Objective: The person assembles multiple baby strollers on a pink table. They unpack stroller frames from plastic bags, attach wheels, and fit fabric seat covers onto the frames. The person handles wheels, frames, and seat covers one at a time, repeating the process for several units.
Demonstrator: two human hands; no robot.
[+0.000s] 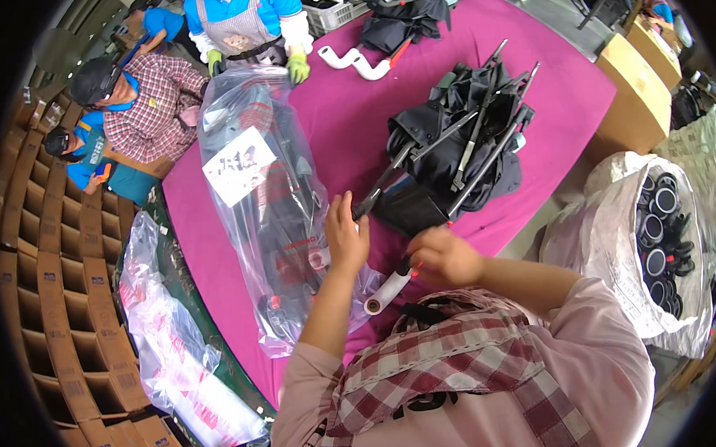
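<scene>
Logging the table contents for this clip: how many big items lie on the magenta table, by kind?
Folded black frame assemblies, unbagged: 2, one by the right hand, one at the far end.
Clear plastic bags holding a folded frame: 1, beside the left hand.
White curved tube parts: 1.
Total: 4.

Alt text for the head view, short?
A person's left hand and right hand grip a folded black stroller frame on a magenta table, beside a clear plastic bag holding another frame.
</scene>
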